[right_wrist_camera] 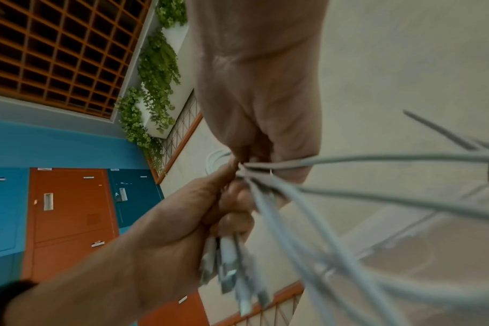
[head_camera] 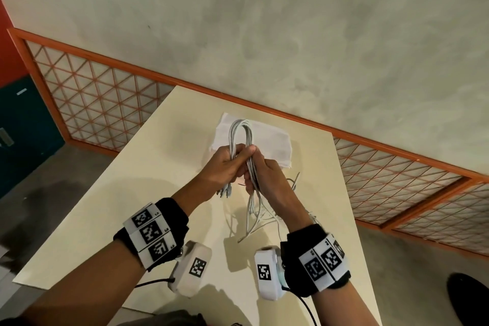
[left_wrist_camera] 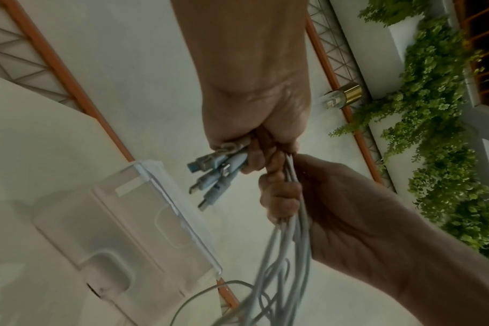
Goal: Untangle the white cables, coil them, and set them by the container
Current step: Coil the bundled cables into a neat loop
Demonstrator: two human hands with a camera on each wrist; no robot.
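Though hidden overhead, plug ends (left_wrist_camera: 209, 176) beneath left hand (left_wrist_camera: 254, 114).

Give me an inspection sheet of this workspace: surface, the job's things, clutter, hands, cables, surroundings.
Surface: pale table, set against the wall.
Job's things: white cables folded into a loop above the table; clear container lying on the table behind them.
Clutter: nothing seen.
Hands: left hand grips the loop with the plugs sticking out below it; right hand grips the strands just beneath.
Cables: loose ends trail from the right hand onto the table, not yet coiled.
Surroundings: grey wall, orange lattice panels, blue and orange lockers, hanging plants.
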